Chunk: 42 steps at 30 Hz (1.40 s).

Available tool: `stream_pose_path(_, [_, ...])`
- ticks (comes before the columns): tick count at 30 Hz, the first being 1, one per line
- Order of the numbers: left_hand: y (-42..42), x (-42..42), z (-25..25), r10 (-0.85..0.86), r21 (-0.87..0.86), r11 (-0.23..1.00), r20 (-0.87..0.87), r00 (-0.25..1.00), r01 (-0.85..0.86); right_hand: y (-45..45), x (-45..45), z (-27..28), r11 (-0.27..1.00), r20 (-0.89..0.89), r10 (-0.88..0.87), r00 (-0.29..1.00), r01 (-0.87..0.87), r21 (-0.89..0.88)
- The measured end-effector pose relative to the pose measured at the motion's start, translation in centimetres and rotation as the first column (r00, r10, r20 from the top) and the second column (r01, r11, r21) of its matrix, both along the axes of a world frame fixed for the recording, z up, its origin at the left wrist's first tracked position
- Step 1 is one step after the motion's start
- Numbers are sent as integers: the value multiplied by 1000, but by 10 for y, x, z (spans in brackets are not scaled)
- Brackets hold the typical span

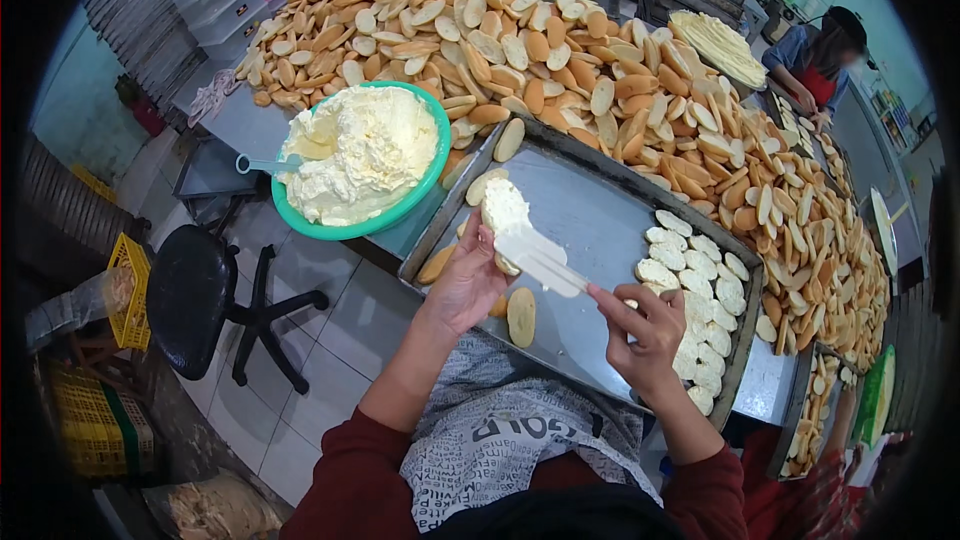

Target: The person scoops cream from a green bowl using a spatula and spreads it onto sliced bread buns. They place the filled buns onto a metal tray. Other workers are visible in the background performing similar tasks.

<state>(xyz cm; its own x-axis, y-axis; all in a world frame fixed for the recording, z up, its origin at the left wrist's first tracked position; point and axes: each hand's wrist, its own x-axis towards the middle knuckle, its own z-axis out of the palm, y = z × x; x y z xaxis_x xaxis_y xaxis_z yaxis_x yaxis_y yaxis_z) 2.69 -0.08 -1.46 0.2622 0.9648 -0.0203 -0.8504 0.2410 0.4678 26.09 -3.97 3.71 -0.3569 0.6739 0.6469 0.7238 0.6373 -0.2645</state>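
Note:
My left hand (471, 283) holds a halved bread slice (504, 202), its cut face coated with pale cream. In my right hand (643, 334) is a whitish plastic spatula (541, 259), its blade touching the lower part of that slice. Both hands are over a metal baking tray (577, 187). Rows of cream-covered slices (701, 292) fill the tray's right end. A bare slice (521, 316) lies by its near edge, and several others rest along the left side, partly hidden by my left hand. To the left stands a green basin (444, 136) heaped with pale cream (367, 150).
A large heap of bread slices (487, 45) spreads behind and right of the tray. A light-blue handled utensil (266, 164) sticks out of the basin. A black swivel chair (191, 300) stands at left. Co-workers (814, 67) work at the far side; a sleeve (810, 495) shows at lower right.

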Motion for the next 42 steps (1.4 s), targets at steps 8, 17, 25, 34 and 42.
stream_pose_path(8, [4,6,-9,50,-10,999,-12,999,-51,-22,16,7,997,27,-63,998,62,49])
stream_pose_path(17, [4,23,-13,-55,-42,998,-57,997,52,-43,48,6,971,-159,-200,967,174,-166])
stream_pose_path(25, [-2,70,-7,-388,-68,921,-235,891,383,-66,70,-4,887,-168,-461,872,460,-48])
stream_pose_path(34, [-3,109,-18,-590,-93,781,-435,680,618,-87,121,-15,736,-367,-657,658,666,-123])
stream_pose_path(42, [10,129,-78,-368,-24,730,-856,363,683,-112,138,-34,708,-511,-668,541,672,-216])
